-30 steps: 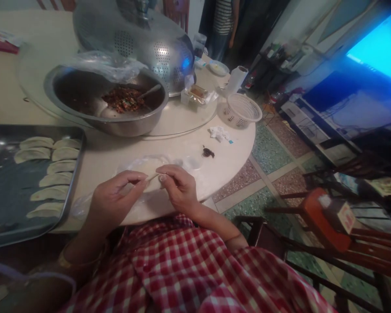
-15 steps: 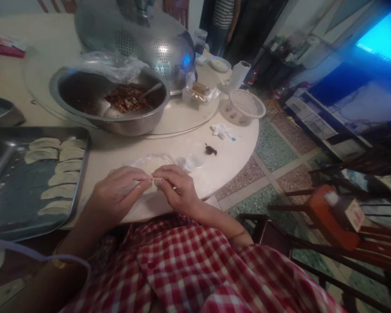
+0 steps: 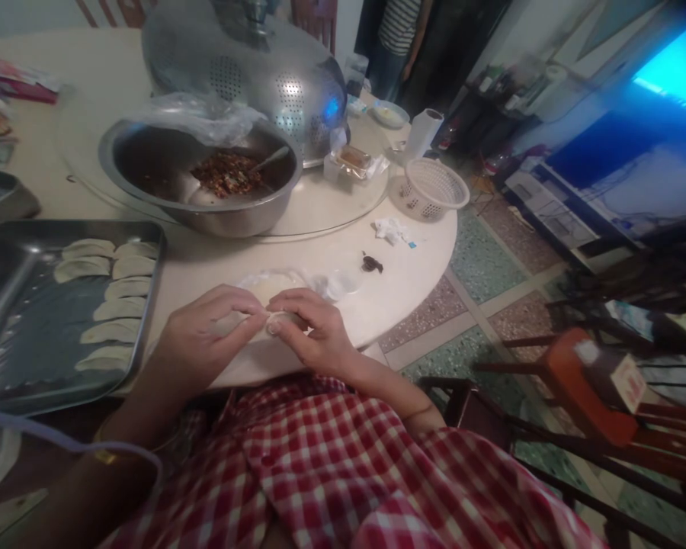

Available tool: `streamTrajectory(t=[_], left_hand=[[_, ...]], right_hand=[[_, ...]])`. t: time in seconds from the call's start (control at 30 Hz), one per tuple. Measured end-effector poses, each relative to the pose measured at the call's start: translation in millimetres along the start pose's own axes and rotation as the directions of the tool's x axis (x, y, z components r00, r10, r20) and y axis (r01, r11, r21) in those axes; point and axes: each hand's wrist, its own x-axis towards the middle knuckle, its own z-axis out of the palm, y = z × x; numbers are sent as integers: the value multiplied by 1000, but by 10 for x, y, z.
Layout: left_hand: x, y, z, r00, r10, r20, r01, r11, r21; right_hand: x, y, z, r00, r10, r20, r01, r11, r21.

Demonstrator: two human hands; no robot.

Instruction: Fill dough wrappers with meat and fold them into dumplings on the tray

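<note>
My left hand (image 3: 206, 339) and my right hand (image 3: 312, 332) meet at the near edge of the round table (image 3: 411, 259), both pinched on a pale dumpling (image 3: 274, 319) held between their fingertips. Just beyond them lies a stack of dough wrappers (image 3: 268, 286) on thin plastic. A steel bowl (image 3: 206, 221) with dark chopped filling (image 3: 229, 171) and a spoon sits further back. To the left, a metal tray (image 3: 11, 320) holds several folded dumplings (image 3: 114, 293) in a row.
A perforated steel cover (image 3: 263, 72) stands behind the bowl. A white plastic basket (image 3: 434, 191), a paper roll (image 3: 424, 131), a small dish (image 3: 389, 113) and scraps lie at the table's right. A person in a striped top (image 3: 397, 30) stands beyond. Wooden chairs (image 3: 606, 404) crowd the right.
My hands have drawn closer together and dropped slightly, the fingertips now pressing the dumpling's edge. The view shifted a little to the left, so everything sits further right.
</note>
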Motion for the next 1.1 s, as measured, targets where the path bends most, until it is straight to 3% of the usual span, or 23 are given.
streamTrajectory(t=[0.23,0.43,0.63,0.87,0.97,1.1], left_hand=[[7,24,-61,992,-38,124,50,994,-96],[-48,81,-8,999,-39,-2,39,999,-19],[-101,136,55,982,124,-143,-97,978,187],[-137,175,66,974,205,-97,-174,951,256],[-140,207,41,986,145,-88,-131,981,144],[-125,199,0,990,-85,-115,86,996,5]], right_hand=[[9,-14,-18,997,10,-73,-10,1000,-12],[7,-5,-10,990,-21,-141,14,999,-49],[-3,1,7,986,-36,-165,33,999,-22],[-14,-31,1,978,-68,-195,60,997,-47],[-25,-39,0,976,-81,-203,66,994,-82],[-75,-20,-8,979,-74,-191,59,995,-82]])
